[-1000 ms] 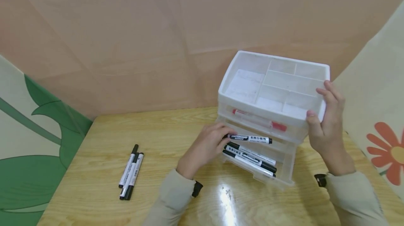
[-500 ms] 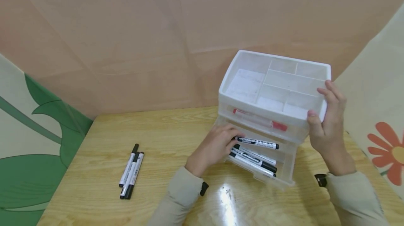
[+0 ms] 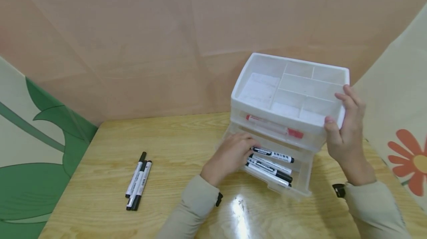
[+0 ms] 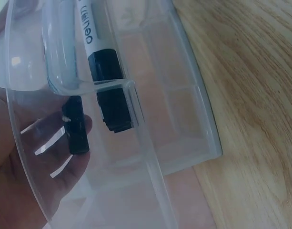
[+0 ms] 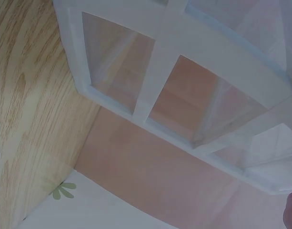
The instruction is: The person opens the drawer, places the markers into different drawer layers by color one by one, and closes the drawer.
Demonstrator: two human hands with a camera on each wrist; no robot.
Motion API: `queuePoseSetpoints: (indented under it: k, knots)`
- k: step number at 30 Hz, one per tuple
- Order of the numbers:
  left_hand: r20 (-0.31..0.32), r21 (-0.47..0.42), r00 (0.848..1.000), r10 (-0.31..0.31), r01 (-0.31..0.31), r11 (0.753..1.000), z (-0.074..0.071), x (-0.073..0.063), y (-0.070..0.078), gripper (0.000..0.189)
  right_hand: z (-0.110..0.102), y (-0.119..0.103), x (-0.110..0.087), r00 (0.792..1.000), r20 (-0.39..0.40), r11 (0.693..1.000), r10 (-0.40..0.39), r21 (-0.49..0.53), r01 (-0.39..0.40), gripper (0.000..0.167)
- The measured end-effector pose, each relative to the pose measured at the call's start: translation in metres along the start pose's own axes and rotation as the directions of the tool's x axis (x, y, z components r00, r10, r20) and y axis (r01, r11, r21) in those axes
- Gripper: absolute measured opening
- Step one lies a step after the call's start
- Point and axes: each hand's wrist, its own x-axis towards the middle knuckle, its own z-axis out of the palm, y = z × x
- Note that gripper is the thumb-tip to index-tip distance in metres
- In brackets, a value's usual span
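Note:
My left hand (image 3: 230,153) reaches into the pulled-out lower drawer (image 3: 301,181) of a white plastic drawer organizer (image 3: 250,102). Its fingertips pinch the left end of a black-and-white whiteboard marker (image 3: 277,155), low over several similar markers (image 3: 270,174) in the drawer. In the left wrist view, that hand (image 4: 36,171) shows through the clear drawer wall, beside black marker caps (image 4: 105,69). My right hand (image 3: 348,135) grips the organizer's right upper corner, thumb in front and fingers over the rim. Only a fingertip (image 5: 291,212) of it shows in the right wrist view.
Above the open drawer, a closed drawer holds a red marker (image 3: 273,126). The organizer's top tray is divided into compartments. Three black-and-white markers (image 3: 138,183) lie together on the wooden table (image 3: 180,139) at left. A cloth backdrop (image 3: 133,46) stands behind.
My left hand has moved right and slightly down with the whiteboard marker, bringing it lower into the drawer. My right hand has kept its grip on the organizer.

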Motion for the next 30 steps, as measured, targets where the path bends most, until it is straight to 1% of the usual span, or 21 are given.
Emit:
queuePoseSetpoints:
  k: [5, 10, 14, 17, 22, 26, 30]
  knots:
    - [-0.003, 0.032, 1.000, 0.020, -0.020, 0.999, 0.002, 0.003, 0.001, 0.030, 0.001, 0.000, 0.000, 1.000, -0.018, 1.000, 0.000, 0.004, 0.000, 0.078]
    - [0.001, 0.027, 0.999, 0.035, -0.035, 0.999, 0.003, 0.005, 0.001, 0.028, 0.001, 0.001, 0.000, 1.000, -0.022, 1.000, 0.013, 0.001, -0.013, 0.076]
    - [0.011, 0.024, 0.999, 0.038, -0.039, 0.999, 0.004, 0.008, 0.000, 0.026, 0.001, 0.002, 0.000, 0.999, -0.031, 1.000, 0.006, 0.004, -0.006, 0.079]
    - [0.014, 0.019, 0.999, 0.033, -0.033, 0.999, 0.006, 0.009, 0.000, 0.026, 0.001, 0.003, 0.001, 0.999, -0.039, 1.000, -0.003, 0.008, 0.003, 0.081]
    - [0.015, 0.002, 1.000, 0.015, -0.015, 1.000, 0.007, 0.011, 0.001, 0.025, 0.000, 0.003, 0.000, 0.999, -0.047, 1.000, -0.003, 0.012, 0.003, 0.079]
    - [0.024, -0.011, 1.000, 0.010, -0.010, 1.000, 0.007, 0.012, 0.001, 0.025, 0.000, -0.002, 0.001, 0.999, -0.049, 1.000, 0.007, 0.010, -0.006, 0.077]
    - [0.030, -0.004, 0.999, 0.010, -0.010, 1.000, 0.007, 0.012, 0.002, 0.028, 0.001, -0.009, 0.003, 0.998, -0.060, 1.000, 0.006, 0.016, -0.005, 0.078]
